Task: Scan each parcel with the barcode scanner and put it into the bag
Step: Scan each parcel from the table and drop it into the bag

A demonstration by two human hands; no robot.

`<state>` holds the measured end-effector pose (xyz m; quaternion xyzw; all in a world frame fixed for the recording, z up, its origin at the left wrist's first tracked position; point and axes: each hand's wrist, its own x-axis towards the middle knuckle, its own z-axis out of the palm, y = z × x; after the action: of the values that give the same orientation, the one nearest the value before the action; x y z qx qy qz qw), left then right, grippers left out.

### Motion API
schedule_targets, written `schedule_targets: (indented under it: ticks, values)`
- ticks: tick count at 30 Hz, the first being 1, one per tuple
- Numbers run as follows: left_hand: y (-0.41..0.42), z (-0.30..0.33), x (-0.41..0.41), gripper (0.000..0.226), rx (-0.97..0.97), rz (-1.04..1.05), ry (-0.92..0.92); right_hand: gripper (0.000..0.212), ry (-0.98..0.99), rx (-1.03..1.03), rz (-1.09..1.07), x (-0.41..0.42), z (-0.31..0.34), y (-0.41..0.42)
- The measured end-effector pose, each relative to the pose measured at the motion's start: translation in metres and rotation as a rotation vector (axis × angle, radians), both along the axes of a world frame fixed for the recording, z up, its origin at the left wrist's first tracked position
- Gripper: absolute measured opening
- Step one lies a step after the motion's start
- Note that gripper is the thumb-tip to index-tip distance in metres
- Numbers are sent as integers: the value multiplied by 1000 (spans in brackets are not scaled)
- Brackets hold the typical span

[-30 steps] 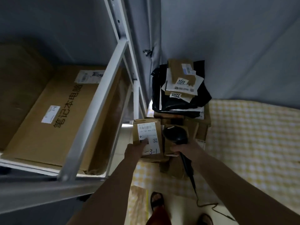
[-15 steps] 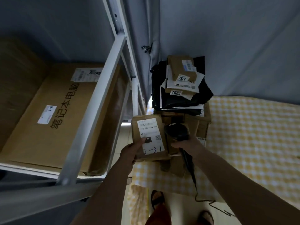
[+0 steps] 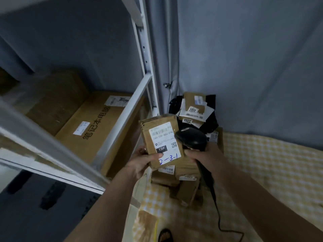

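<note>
The brown cardboard parcel (image 3: 161, 140) bears a white label handwritten "2-3-1". The left hand (image 3: 141, 161) pinches its lower left corner, holding it tilted beside the black barcode scanner (image 3: 192, 139), gripped by the right hand (image 3: 203, 155).

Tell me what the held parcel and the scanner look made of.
Parcel: apparently brown corrugated cardboard, matte, creased at its edges, with a white paper label. Barcode scanner: likely black moulded plastic, with a soft sheen on its rounded head.

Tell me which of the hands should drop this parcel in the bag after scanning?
Probably left: the left hand grips the parcel; the right hand holds the scanner.
</note>
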<state>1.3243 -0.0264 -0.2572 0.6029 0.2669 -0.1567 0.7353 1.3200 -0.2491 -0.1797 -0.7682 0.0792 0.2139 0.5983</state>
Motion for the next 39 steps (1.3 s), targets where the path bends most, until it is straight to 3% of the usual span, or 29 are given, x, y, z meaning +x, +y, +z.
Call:
schedule_targets:
  ticks: [3,6,8,13,17,26,28,31,36,39]
  values:
    - [-15,22,-1,79,-14,-37,-40,5,-42,-6,66,-17,17,-9]
    - [-33,33,-4,47,18,0,-65,8,-78,18,85,-29,28,-21]
    - [-45,37,-7,42,25,7,-69,10,-98,18,93,-34,32,-29]
    - [-61,40,-14,58,17,15,-67,12,-134,4,102,-42,40,-43]
    - [-70,45,-19,89,-9,39,-74,8,-123,20,97,-46,44,-50]
    - [-80,47,-19,79,-14,43,-91,2,-97,41,50,-43,42,-57]
    - [-83,48,-16,75,-9,22,-93,9,-102,63,32,-41,40,-60]
    - [-91,53,-9,74,12,-54,-79,12,-100,104,-118,-36,35,-62]
    - [-116,60,11,106,96,-221,-64,22,-74,133,-449,-22,28,-82]
    - [-140,61,27,110,119,-303,-57,21,-67,167,-558,-25,22,-102]
